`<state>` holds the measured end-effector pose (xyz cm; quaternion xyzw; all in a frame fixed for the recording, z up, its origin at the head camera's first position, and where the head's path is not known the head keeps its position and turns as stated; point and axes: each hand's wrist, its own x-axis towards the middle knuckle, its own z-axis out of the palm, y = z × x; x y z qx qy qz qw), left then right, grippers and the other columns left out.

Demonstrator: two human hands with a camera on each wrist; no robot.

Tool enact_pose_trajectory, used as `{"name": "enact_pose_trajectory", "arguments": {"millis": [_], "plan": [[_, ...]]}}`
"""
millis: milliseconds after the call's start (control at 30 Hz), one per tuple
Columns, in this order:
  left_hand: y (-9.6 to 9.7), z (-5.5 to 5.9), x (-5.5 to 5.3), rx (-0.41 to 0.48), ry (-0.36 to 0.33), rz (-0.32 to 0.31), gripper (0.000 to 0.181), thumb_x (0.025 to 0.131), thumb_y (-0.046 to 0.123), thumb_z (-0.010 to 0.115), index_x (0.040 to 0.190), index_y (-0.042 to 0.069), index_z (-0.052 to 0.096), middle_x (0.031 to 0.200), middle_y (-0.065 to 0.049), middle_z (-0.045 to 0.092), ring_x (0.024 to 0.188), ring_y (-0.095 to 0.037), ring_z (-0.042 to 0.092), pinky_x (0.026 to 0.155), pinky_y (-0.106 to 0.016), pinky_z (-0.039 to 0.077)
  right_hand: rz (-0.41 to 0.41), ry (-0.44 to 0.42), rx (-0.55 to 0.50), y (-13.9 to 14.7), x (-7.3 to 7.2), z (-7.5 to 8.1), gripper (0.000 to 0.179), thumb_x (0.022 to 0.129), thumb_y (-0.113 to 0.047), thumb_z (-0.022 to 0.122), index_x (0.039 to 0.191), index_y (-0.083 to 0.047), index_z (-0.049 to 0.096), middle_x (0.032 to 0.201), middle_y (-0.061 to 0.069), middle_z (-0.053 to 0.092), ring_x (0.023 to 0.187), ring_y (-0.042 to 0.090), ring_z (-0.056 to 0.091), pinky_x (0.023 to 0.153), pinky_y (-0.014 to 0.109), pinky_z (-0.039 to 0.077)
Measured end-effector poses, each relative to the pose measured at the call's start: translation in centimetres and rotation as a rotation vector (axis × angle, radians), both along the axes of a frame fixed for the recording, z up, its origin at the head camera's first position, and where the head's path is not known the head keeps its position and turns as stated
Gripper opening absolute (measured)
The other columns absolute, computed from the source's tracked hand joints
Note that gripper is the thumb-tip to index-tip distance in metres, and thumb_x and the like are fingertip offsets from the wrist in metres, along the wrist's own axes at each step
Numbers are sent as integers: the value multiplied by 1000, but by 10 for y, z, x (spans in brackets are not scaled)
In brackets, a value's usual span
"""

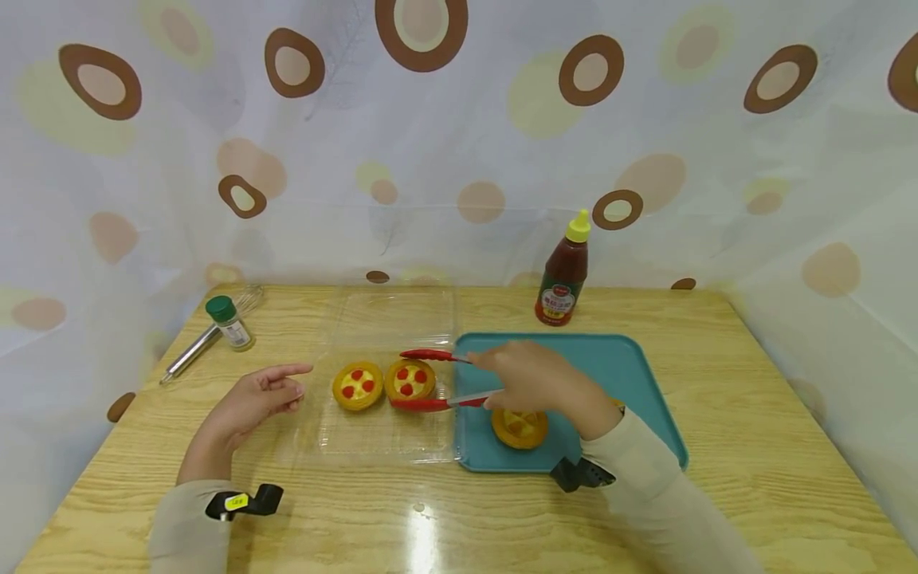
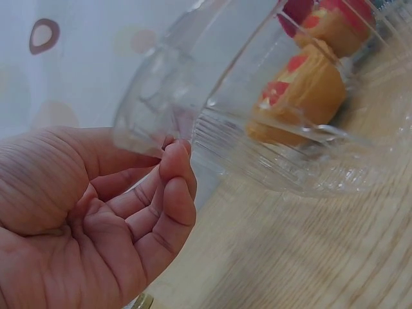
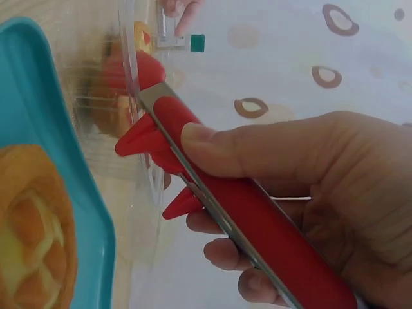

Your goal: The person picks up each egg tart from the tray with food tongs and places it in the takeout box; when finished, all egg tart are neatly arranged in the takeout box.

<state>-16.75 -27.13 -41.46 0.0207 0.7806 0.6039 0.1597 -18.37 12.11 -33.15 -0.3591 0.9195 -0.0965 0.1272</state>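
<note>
My left hand (image 1: 260, 402) is at the left side of a clear plastic container (image 1: 387, 440), its thumb and fingers pinching the rim in the left wrist view. Two egg tarts with red pieces on top sit inside: a left tart (image 1: 358, 386) and a right tart (image 1: 410, 380). My right hand (image 1: 534, 379) grips red-handled tongs (image 3: 238, 212). Their red tips lie on either side of the right tart. Below the right hand, another tart (image 1: 519, 430) with orange-yellow topping rests on a teal tray (image 1: 634, 367); hand and forearm hide part of the tray.
The container's raised lid (image 1: 394, 315) stands behind its base. A sauce bottle (image 1: 562, 279) with a yellow cap is behind the tray. At the back left, a green-capped shaker (image 1: 231, 323) stands by a metal whisk (image 1: 194, 351). Patterned sheeting surrounds the wooden table (image 1: 344, 518).
</note>
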Motion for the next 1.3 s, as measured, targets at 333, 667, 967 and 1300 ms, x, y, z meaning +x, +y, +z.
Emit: {"name": "enact_pose_trajectory", "arguments": {"millis": [333, 667, 967, 1300], "plan": [[0, 0, 0, -6, 3, 0, 52, 96, 12, 56, 141, -6, 37, 86, -2, 59, 78, -15, 56, 77, -26, 50, 27, 24, -21, 1, 0, -4, 67, 82, -24, 75, 139, -3, 46, 131, 14, 55, 117, 29, 55, 92, 43, 47], [1, 1, 0, -13, 2, -1, 50, 96, 10, 56, 140, -6, 39, 87, -5, 58, 77, -15, 55, 76, -27, 50, 83, -58, -276, 26, -8, -26, 69, 82, -26, 75, 139, 0, 45, 90, 6, 63, 58, 7, 40, 51, 24, 36], [2, 4, 1, -4, 7, -7, 51, 95, 9, 56, 140, -7, 38, 86, -3, 59, 77, -15, 55, 75, -26, 50, 135, -134, -516, 44, -7, -31, 69, 82, -26, 74, 140, -1, 44, 72, -4, 50, 55, 6, 31, 49, 21, 27], [3, 5, 0, -7, 7, -4, 49, 96, 8, 54, 140, -7, 38, 89, -5, 59, 77, -14, 55, 75, -26, 50, 71, -145, -532, 69, 1, -26, 68, 81, -23, 76, 139, -3, 46, 75, -6, 51, 56, 6, 34, 47, 21, 27]]}}
